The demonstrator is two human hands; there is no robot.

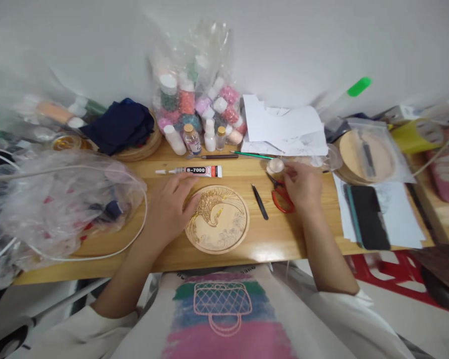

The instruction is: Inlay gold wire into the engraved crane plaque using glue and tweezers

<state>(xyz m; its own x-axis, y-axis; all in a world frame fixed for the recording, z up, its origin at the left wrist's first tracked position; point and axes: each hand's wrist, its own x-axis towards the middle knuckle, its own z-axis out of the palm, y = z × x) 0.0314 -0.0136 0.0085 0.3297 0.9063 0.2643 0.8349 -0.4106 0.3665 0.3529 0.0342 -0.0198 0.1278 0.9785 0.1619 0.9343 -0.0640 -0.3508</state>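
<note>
A round wooden plaque (217, 219) carved with a gold-lined crane lies on the wooden table (269, 239) in front of me. My left hand (169, 203) rests flat on the plaque's left rim, fingers stretched out. My right hand (303, 185) lies over the red-handled scissors (282, 195), fingers curled near a small round clear dish (275, 165); whether it grips anything is hidden. Black tweezers (260, 202) lie between plaque and scissors. A tube of B-7000 glue (194, 171) lies just beyond my left hand.
Bags of bead jars (198, 102) and small bottles (209, 137) stand at the back. A crumpled plastic bag (60, 199) with white cable fills the left. Dark blue cloth (119, 124), white papers (284, 127), a bagged wooden disc (366, 155) and a black phone (368, 217) lie around.
</note>
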